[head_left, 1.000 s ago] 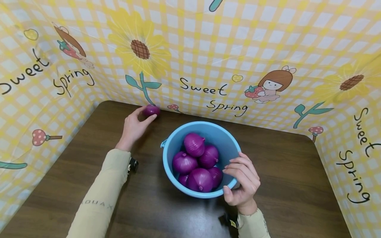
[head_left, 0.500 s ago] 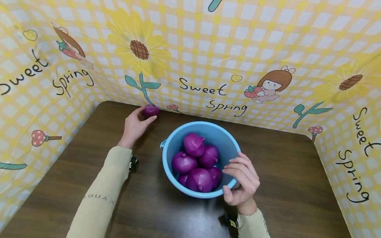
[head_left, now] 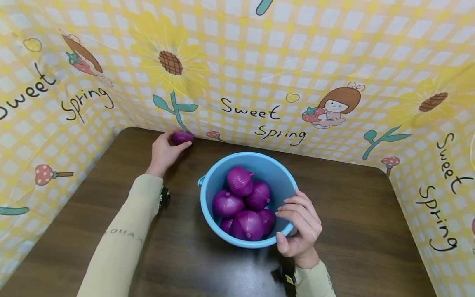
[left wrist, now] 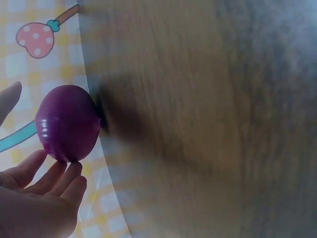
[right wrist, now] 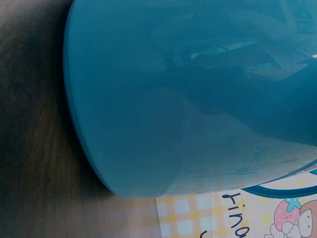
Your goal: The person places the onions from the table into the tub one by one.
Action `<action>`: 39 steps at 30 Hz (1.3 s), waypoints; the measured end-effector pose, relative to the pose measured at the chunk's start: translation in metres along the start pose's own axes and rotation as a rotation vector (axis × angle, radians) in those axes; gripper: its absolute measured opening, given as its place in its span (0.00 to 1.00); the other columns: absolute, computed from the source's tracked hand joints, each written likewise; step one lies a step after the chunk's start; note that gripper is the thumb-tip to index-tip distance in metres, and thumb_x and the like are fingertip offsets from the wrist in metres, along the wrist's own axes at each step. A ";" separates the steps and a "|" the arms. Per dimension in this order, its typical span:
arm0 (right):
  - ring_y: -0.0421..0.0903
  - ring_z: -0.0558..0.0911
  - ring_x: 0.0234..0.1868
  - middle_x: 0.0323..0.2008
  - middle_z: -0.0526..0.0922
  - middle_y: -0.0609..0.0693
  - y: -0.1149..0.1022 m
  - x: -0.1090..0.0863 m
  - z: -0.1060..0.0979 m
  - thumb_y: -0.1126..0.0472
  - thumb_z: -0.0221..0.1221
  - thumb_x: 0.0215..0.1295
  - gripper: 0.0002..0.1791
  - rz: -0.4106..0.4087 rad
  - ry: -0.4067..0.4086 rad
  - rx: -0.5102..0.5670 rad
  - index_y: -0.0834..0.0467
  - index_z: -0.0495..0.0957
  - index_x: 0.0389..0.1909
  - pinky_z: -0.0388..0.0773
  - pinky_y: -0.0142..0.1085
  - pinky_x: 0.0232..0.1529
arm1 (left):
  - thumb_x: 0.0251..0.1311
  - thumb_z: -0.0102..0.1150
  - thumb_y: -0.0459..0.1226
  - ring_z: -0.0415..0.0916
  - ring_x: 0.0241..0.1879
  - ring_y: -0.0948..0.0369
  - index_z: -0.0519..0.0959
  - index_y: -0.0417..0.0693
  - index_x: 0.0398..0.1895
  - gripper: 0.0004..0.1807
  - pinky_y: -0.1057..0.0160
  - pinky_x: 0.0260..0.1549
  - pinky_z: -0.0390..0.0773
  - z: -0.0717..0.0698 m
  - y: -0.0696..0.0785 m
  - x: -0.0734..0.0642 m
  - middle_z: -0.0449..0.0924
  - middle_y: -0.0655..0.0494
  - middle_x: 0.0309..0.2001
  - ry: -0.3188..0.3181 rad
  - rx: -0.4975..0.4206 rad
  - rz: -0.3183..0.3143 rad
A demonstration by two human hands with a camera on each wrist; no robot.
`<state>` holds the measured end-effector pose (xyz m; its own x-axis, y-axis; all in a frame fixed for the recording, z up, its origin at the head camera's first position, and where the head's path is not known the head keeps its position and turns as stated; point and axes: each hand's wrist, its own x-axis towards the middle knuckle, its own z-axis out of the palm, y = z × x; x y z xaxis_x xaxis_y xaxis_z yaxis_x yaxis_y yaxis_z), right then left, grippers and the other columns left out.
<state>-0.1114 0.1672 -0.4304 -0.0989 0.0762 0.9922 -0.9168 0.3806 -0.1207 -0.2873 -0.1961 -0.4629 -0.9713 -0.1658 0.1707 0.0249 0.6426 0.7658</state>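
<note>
A purple onion (head_left: 182, 137) lies at the table's back edge, against the patterned cloth. My left hand (head_left: 164, 153) is at this onion. In the left wrist view, several fingertips touch one side of the onion (left wrist: 69, 124), while the thumb (left wrist: 9, 101) stands apart from it. A light-blue bucket (head_left: 208, 181) stands upright mid-table with several purple onions (head_left: 228, 203) inside. My right hand (head_left: 301, 225) holds the bucket's right rim, fingers over the edge and thumb at the near side. The right wrist view is filled mostly by the bucket's outer wall (right wrist: 148, 109); no fingers show there.
Yellow checked cloth (head_left: 237, 62) with printed flowers and lettering walls in the back and both sides of the dark wooden table (head_left: 356, 214). The bucket's handle joint (head_left: 201, 180) sticks out on its left.
My left hand and the onion beside it have shifted slightly left along the back edge. The right hand keeps its place on the bucket. The whole head view has drifted a little.
</note>
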 end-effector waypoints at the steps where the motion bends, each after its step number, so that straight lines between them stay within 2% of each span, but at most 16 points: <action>1: 0.60 0.78 0.24 0.19 0.80 0.57 0.000 0.000 0.000 0.45 0.59 0.63 0.28 0.000 -0.001 -0.001 0.65 0.79 0.15 0.80 0.53 0.53 | 0.61 0.71 0.49 0.68 0.62 0.41 0.72 0.36 0.68 0.38 0.42 0.61 0.69 0.000 -0.001 0.002 0.73 0.35 0.63 -0.005 0.008 -0.006; 11: 0.60 0.78 0.24 0.19 0.80 0.56 -0.001 0.000 0.000 0.44 0.59 0.63 0.28 -0.001 -0.005 0.005 0.65 0.79 0.15 0.80 0.53 0.53 | 0.60 0.73 0.48 0.66 0.64 0.39 0.67 0.35 0.72 0.43 0.42 0.64 0.66 0.001 -0.004 0.011 0.70 0.32 0.66 -0.040 0.052 -0.057; 18: 0.59 0.78 0.24 0.19 0.80 0.57 -0.002 0.000 0.000 0.44 0.58 0.64 0.29 0.003 -0.012 0.003 0.65 0.79 0.15 0.80 0.53 0.53 | 0.60 0.72 0.50 0.67 0.63 0.37 0.71 0.37 0.69 0.40 0.41 0.63 0.67 -0.003 -0.010 0.015 0.72 0.32 0.64 -0.061 0.072 -0.060; 27: 0.59 0.78 0.24 0.19 0.80 0.57 -0.001 -0.001 0.000 0.44 0.58 0.64 0.29 0.003 -0.008 -0.002 0.65 0.79 0.15 0.80 0.53 0.53 | 0.62 0.69 0.55 0.68 0.63 0.41 0.71 0.39 0.69 0.40 0.43 0.62 0.69 -0.003 -0.013 0.016 0.72 0.34 0.64 -0.063 0.040 -0.078; 34: 0.60 0.78 0.24 0.18 0.80 0.57 -0.002 0.001 0.001 0.44 0.58 0.64 0.29 0.004 -0.005 -0.006 0.65 0.78 0.14 0.80 0.52 0.53 | 0.66 0.64 0.54 0.67 0.63 0.40 0.65 0.35 0.74 0.43 0.42 0.63 0.68 -0.003 -0.014 0.014 0.70 0.31 0.65 -0.071 0.025 -0.110; 39: 0.59 0.78 0.24 0.18 0.80 0.57 -0.003 0.003 0.001 0.44 0.57 0.64 0.30 0.008 -0.006 -0.008 0.65 0.78 0.14 0.80 0.52 0.54 | 0.66 0.64 0.55 0.65 0.65 0.40 0.62 0.35 0.75 0.45 0.42 0.64 0.67 -0.002 -0.015 0.014 0.68 0.31 0.67 -0.084 0.009 -0.129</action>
<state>-0.1093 0.1656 -0.4276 -0.1085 0.0742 0.9913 -0.9128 0.3875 -0.1289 -0.3006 -0.2095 -0.4704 -0.9827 -0.1845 0.0189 -0.1029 0.6270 0.7722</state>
